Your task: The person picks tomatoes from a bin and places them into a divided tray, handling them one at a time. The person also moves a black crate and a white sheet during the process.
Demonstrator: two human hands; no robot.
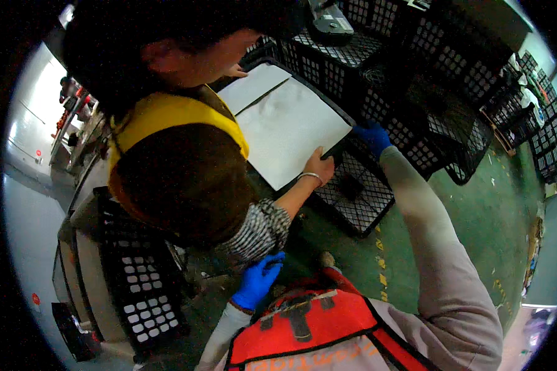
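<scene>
My right hand (375, 138), in a blue glove, is at the right corner of a white sheet or board (292, 125); its fingertips touch that corner, but whether they pinch it is unclear. A second white piece (255, 86) lies beyond it, past a dark gap. Both rest on a dark crate or tray. A co-worker in a yellow-trimmed vest leans over from the left, one bare hand (320, 168) on the near edge and the other at the far edge. My left hand (259, 280), also blue-gloved, is low beside the co-worker's patterned sleeve, with no object visible in it.
Black plastic crates (357, 195) stand below and behind the white pieces, with more stacked at the right. A scale-like device (332, 23) sits on a crate at the top. Another black crate (144, 278) is at lower left. Yellow tape (381, 264) marks the green floor.
</scene>
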